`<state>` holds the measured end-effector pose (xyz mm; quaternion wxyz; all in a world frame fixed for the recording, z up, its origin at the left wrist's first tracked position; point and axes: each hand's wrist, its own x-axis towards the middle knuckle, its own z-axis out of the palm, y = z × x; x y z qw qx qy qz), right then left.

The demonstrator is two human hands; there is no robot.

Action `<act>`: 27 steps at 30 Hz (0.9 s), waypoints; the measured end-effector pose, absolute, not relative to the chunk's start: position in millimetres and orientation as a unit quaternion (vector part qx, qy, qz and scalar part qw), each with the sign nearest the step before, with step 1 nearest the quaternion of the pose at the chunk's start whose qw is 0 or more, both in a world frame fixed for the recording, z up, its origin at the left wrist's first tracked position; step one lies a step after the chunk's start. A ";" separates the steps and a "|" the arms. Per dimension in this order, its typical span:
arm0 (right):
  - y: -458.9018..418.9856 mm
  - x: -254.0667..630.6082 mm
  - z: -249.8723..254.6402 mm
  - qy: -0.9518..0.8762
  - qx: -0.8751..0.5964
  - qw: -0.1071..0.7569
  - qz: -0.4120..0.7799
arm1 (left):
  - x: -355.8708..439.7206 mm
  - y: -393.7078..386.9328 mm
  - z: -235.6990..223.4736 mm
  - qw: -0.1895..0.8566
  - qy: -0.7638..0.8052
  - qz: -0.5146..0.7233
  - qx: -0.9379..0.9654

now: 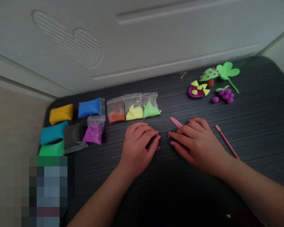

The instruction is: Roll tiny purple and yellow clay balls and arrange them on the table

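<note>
My left hand [138,146] is closed in a pinch, with thumb and index fingertip together on a small bit of purple modelling clay [157,135]. Just below its thumb lies another purple clay scrap [158,148]. My right hand [197,142] rests on the table to the right, thumb and index finger apart. A tiny purple clay piece [168,136] touches its index fingertip. The pink clay knife [176,122] sticks out from beneath the right hand's fingers, its other end hidden. Beside that hand lies a thin pink modelling tool [227,142].
Bags of red [116,115], yellow [134,112] and light green clay [151,108] lie beyond my left hand. Several more clay packs [90,107] sit at left. Clay figures, including a mushroom [210,75], flower [227,71], grapes [225,94] and filled purple dish [196,92], stand back right.
</note>
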<state>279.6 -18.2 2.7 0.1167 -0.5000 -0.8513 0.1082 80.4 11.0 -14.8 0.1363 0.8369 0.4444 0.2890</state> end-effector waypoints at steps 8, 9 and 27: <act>-17.8 272.7 -1.8 -0.847 -0.494 0.142 0.136 | 77.5 12.4 -14.4 0.127 0.436 0.282 0.845; -16.5 271.3 -3.3 -0.843 -0.501 0.147 0.133 | 77.2 12.7 -14.7 0.124 0.434 0.282 0.847; -8.9 271.6 -9.5 -0.823 -0.536 0.163 0.091 | 77.3 14.7 -15.3 0.123 0.437 0.288 0.843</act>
